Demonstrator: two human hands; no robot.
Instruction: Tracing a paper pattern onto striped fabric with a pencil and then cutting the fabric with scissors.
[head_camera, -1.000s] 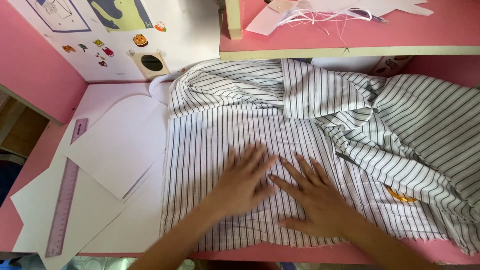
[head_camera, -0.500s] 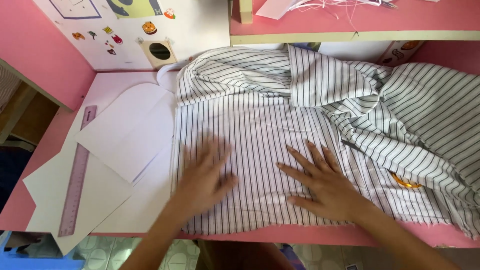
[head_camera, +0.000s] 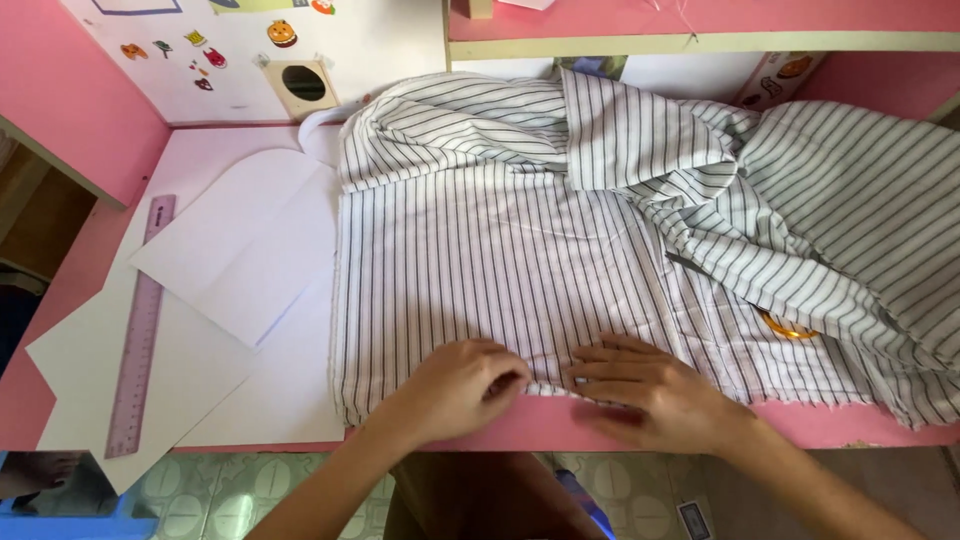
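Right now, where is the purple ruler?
In the head view, the purple ruler lies on the left side, on the white paper sheets, left of the striped fabric.

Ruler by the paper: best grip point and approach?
Judging by its pose, pinch the ruler at its near end, coming from the table's front edge. It lies flat and lengthwise on the paper, thin, uncovered, left of the fabric.

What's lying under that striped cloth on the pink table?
Under the striped cloth the pink table shows at the near edge, white paper sheets run beneath its left side, and something orange peeks out on the right. The rest is covered.
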